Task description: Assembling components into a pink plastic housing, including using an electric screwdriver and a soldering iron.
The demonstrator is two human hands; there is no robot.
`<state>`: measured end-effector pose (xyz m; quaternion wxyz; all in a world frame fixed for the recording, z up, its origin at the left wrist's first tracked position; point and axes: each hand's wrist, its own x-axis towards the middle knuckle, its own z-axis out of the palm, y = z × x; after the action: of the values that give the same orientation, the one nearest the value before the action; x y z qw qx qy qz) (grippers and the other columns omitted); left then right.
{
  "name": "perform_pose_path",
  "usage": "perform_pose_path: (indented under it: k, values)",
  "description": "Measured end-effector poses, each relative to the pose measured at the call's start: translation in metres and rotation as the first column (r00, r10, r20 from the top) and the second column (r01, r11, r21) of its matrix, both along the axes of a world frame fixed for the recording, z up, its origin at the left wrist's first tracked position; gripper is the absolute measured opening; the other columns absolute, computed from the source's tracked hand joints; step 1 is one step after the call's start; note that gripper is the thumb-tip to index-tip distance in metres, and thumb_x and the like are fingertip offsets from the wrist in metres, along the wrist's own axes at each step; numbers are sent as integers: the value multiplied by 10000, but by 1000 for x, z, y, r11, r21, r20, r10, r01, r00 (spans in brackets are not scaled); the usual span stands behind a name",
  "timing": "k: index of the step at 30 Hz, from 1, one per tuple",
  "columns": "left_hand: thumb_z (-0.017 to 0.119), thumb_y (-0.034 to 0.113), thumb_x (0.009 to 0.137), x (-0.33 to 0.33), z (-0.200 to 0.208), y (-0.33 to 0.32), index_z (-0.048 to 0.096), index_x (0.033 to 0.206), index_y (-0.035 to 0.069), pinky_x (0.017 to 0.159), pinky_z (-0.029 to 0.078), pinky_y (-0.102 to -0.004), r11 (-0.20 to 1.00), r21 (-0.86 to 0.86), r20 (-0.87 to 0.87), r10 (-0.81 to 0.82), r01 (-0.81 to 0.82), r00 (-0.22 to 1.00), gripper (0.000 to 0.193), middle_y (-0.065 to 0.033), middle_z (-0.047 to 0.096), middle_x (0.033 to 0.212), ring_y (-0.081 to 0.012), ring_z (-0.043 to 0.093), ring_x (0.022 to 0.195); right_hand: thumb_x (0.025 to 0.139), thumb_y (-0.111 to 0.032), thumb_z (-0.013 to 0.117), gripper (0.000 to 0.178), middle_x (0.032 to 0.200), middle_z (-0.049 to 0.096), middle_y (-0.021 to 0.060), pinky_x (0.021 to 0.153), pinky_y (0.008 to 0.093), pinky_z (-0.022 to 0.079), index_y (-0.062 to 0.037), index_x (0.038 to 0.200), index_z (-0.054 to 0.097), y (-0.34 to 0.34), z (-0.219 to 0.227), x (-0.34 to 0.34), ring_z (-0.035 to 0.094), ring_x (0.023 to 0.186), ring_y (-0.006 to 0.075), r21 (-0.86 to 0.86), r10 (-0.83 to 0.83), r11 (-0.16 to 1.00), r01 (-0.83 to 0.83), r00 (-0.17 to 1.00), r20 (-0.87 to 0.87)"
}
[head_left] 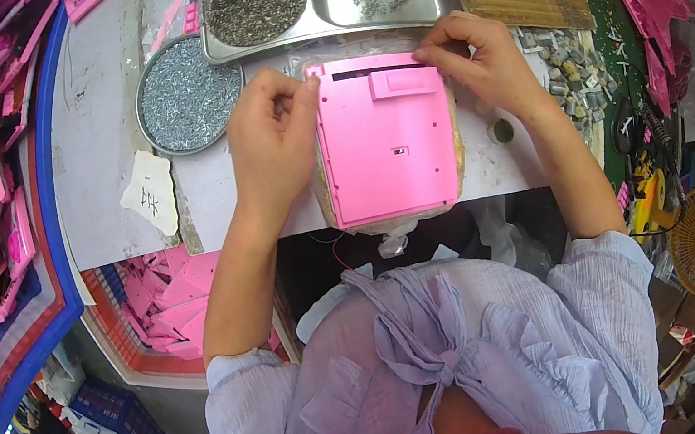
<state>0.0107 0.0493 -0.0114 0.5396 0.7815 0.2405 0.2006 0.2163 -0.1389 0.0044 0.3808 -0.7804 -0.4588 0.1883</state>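
Observation:
A flat pink plastic housing (385,142) lies before me on a padded, plastic-wrapped block at the table's near edge. It has a dark slot along its far end, a raised rectangular piece beside the slot, and a few small holes. My left hand (274,133) is closed with thumb and forefinger at the far left corner. At the far right corner, the fingers of my right hand (482,61) pinch the housing's edge. Whether either hand also holds some small part cannot be made out.
A round tin of small silvery screws (189,92) stands left of my left hand. Beyond the housing sits a steel compartment tray (424,16) with dark and light screws. Small metal parts (572,74) lie at right. Pink pieces (178,305) fill a bin below.

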Motion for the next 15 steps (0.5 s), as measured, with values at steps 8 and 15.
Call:
perform_pose_path:
  k: [8, 15]
  values:
    - [702, 117, 889, -2, 12, -8, 558, 835, 21, 628, 466, -423, 911, 407, -62, -51, 72, 997, 181, -132, 577, 797, -321, 600, 710, 862, -185, 772, 189, 792, 657, 56, 610, 276, 466, -35, 972, 742, 11, 17, 13, 582, 652, 124, 55, 12, 998, -16, 998, 68]
    - [771, 161, 850, -1, 23, 1, 607, 833, 4, 607, 462, -335, 910, 391, -117, -101, 139, 988, 228, -95, 581, 740, -214, 570, 653, 844, -190, 670, 167, 825, 678, 139, 791, 453, 495, -23, 846, 679, 110, 57, -10, 613, 876, 344, 100, 341, 912, -398, 870, 355]
